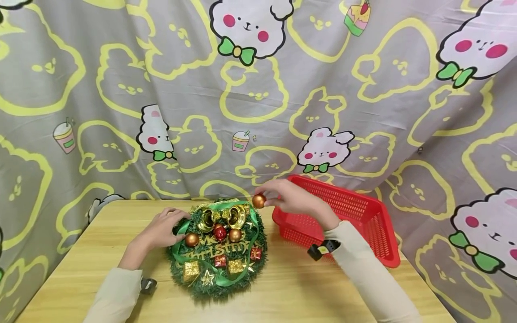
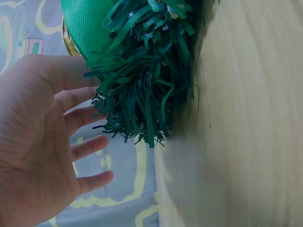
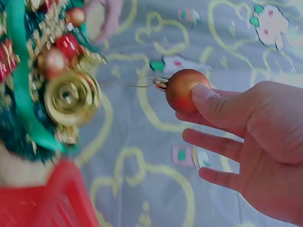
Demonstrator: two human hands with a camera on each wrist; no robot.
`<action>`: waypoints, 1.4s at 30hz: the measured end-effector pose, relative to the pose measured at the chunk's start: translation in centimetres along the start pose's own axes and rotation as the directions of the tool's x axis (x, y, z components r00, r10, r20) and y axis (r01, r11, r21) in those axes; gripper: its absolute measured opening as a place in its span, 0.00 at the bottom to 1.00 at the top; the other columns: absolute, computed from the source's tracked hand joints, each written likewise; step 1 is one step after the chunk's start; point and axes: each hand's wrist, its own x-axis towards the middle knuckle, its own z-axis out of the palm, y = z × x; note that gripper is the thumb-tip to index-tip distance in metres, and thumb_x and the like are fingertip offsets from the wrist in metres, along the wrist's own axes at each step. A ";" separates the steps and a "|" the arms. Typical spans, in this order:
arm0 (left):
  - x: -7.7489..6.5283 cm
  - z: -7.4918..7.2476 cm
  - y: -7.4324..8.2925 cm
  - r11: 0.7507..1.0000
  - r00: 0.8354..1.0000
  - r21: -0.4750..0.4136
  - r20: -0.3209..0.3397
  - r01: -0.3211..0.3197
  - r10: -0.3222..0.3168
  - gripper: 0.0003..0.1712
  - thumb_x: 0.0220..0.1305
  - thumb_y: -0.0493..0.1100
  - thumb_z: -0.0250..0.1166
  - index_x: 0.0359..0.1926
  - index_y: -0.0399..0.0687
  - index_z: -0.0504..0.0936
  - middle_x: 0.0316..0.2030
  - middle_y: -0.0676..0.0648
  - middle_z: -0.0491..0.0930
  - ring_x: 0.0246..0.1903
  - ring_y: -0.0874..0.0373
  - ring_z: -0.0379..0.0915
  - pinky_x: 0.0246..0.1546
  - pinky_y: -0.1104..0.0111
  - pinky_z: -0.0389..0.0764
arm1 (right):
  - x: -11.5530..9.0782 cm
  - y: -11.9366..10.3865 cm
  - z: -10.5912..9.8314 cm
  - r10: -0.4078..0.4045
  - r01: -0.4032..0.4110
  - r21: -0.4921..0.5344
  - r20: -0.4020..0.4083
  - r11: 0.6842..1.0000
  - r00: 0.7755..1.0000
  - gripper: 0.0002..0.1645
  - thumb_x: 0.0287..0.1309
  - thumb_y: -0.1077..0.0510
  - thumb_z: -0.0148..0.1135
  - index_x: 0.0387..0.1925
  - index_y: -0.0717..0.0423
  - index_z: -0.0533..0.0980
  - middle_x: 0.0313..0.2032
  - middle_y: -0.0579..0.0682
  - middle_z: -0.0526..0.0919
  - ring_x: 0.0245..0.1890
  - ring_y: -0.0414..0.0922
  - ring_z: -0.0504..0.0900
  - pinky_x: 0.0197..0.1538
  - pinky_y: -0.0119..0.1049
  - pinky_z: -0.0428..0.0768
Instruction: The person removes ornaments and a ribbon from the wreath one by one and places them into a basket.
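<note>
A copper-coloured Christmas ball [image 3: 184, 91] is pinched between the thumb and forefinger of my right hand [image 1: 286, 197], up at the wreath's far right edge. Its cap and a thin wire loop point toward the wreath in the right wrist view. My left hand [image 1: 164, 228] rests at the left rim of the green tinsel wreath [image 1: 218, 291], fingers fairly straight, tips partly hidden by tinsel. Close to it sits another copper ball [image 1: 191, 239]. Gold bells [image 1: 236, 217], a red ball [image 1: 220, 232], small gift boxes [image 1: 191, 271] and a green ribbon [image 1: 228, 281] decorate the wreath.
Right of the wreath stands a red plastic basket [image 1: 385, 242], partly behind my right forearm. Both lie on a wooden table [image 1: 295, 296]. A grey curtain [image 1: 258, 134] with cartoon bunnies hangs behind the table's far edge.
</note>
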 end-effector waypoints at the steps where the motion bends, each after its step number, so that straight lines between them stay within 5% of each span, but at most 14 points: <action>1: 0.0 0.0 0.0 1.000 1.000 -0.003 0.000 0.003 -0.003 0.30 0.54 0.40 0.76 0.60 0.47 0.79 0.62 0.39 0.78 0.65 0.33 0.64 0.62 0.30 0.64 | -0.2 0.4 -0.5 0.023 -0.023 0.004 -0.004 1.000 1.000 0.20 0.65 0.66 0.65 0.58 0.55 0.81 0.53 0.47 0.86 0.53 0.44 0.84 0.57 0.41 0.83; 14: -0.2 0.1 -0.1 1.000 1.000 -0.004 -0.021 -0.001 0.001 0.30 0.53 0.39 0.76 0.59 0.47 0.79 0.62 0.38 0.78 0.64 0.32 0.64 0.61 0.29 0.63 | -3.1 6.9 -4.1 0.273 -0.273 0.000 0.006 0.962 0.962 0.18 0.64 0.65 0.66 0.56 0.57 0.81 0.53 0.53 0.85 0.56 0.53 0.81 0.61 0.53 0.80; 31: 0.1 0.2 0.0 1.000 1.000 0.003 -0.006 0.009 -0.009 0.30 0.54 0.39 0.75 0.59 0.47 0.79 0.62 0.39 0.78 0.65 0.33 0.65 0.62 0.29 0.64 | -4.8 16.4 -0.7 0.435 -0.436 0.076 0.025 0.897 0.900 0.16 0.65 0.64 0.65 0.53 0.65 0.81 0.48 0.60 0.86 0.50 0.54 0.82 0.56 0.51 0.82; 37: 0.1 0.3 0.0 1.000 1.000 -0.005 -0.004 0.013 -0.013 0.30 0.54 0.39 0.76 0.59 0.48 0.79 0.62 0.39 0.78 0.65 0.33 0.64 0.62 0.29 0.64 | -5.6 18.1 0.8 0.517 -0.521 0.165 0.067 0.837 0.853 0.16 0.67 0.62 0.64 0.52 0.68 0.81 0.48 0.62 0.86 0.50 0.54 0.82 0.58 0.50 0.81; 42: 0.1 0.3 -0.1 1.000 1.000 -0.005 -0.005 0.014 -0.014 0.31 0.53 0.39 0.76 0.59 0.49 0.79 0.62 0.40 0.78 0.65 0.33 0.64 0.61 0.29 0.64 | -6.3 19.2 1.8 0.595 -0.605 0.260 0.125 0.753 0.794 0.20 0.69 0.58 0.63 0.56 0.66 0.80 0.52 0.61 0.85 0.52 0.52 0.80 0.62 0.51 0.79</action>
